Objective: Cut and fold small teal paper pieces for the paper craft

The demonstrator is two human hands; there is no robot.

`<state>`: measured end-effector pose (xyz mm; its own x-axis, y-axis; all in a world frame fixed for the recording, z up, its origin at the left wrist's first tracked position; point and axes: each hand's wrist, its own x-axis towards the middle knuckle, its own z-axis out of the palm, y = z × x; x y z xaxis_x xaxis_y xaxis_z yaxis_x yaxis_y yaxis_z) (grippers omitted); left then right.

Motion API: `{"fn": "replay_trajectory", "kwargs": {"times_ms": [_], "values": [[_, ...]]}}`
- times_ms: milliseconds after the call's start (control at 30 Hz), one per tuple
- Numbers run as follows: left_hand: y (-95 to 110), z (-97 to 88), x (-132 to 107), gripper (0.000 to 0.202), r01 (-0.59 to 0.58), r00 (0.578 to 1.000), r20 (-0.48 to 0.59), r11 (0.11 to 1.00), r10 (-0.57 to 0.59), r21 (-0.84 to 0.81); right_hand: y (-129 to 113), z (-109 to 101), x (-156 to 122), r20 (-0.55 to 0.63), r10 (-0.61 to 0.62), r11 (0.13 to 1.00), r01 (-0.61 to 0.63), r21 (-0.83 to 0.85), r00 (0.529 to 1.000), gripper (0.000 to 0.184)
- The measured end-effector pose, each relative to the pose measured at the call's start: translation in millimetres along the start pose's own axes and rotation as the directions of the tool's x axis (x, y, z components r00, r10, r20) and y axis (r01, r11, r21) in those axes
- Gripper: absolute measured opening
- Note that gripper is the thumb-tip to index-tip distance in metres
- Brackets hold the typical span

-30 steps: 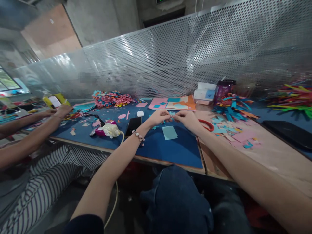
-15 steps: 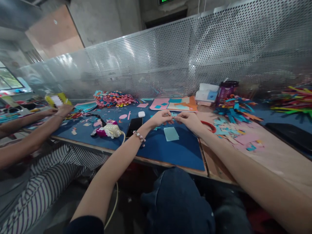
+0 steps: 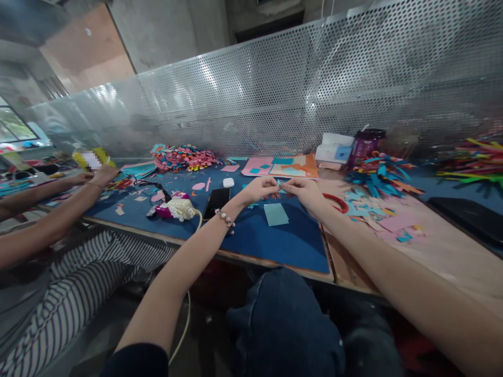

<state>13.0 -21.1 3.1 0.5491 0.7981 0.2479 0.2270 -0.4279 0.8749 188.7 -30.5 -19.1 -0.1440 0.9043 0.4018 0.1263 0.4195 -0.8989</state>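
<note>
Between my fingertips is a small piece of light blue paper (image 3: 279, 184), partly hidden by the fingers. My left hand (image 3: 259, 190), with a beaded bracelet (image 3: 225, 217) at the wrist, pinches it from the left. From the right, my right hand (image 3: 304, 192) pinches the same piece. Below the hands, a few pale teal paper squares (image 3: 276, 214) lie stacked on the blue table mat (image 3: 286, 246). The red handle of scissors or a similar red loop (image 3: 338, 202) lies just right of my right wrist, partly covered by it.
A black phone (image 3: 217, 201), a white earbud case (image 3: 228, 182) and a power strip (image 3: 176, 208) lie to the left. Coloured sheets (image 3: 251, 166) and a perforated metal screen (image 3: 255, 99) stand behind. Paper scraps (image 3: 393, 222) cover the right side. A co-worker's arms (image 3: 74, 209) reach in at far left.
Both hands stay in nearly the same place, fingers shifting slightly around the small paper. The view tilts down a little.
</note>
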Motion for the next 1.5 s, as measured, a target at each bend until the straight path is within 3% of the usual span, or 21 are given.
{"fn": "replay_trajectory", "kwargs": {"times_ms": [333, 600, 800, 1000, 1500], "values": [[-2.2, -0.4, -1.9, 0.022, -0.01, 0.998, 0.06, 0.998, 0.006, 0.068, -4.1, 0.5, -1.6, -0.016, -0.013, 1.0, 0.012, -0.009, 1.0, 0.035], [-5.7, -3.1, 2.4, 0.03, -0.031, 0.999, -0.01, 0.999, 0.032, 0.042, -1.3, -3.0, 2.7, -0.008, -0.033, 0.998, 0.034, 0.046, 0.999, 0.042], [-7.2, -1.9, 2.4, 0.031, -0.019, 1.0, 0.009, 0.998, 0.018, 0.066, -6.4, -3.8, 1.6, 0.031, -0.075, 0.993, 0.077, -0.094, 0.997, 0.034], [-8.5, 0.1, 3.0, 0.029, -0.024, 0.999, 0.033, 0.998, 0.022, 0.065, -9.9, -2.0, -0.9, -0.032, -0.072, 0.984, 0.066, -0.168, 0.997, 0.031], [-4.0, -0.3, 1.3, 0.03, 0.026, 0.996, -0.081, 0.999, -0.022, 0.047, -5.1, -3.6, 2.1, -0.001, -0.118, 0.976, 0.116, -0.186, 0.993, 0.032]]}}
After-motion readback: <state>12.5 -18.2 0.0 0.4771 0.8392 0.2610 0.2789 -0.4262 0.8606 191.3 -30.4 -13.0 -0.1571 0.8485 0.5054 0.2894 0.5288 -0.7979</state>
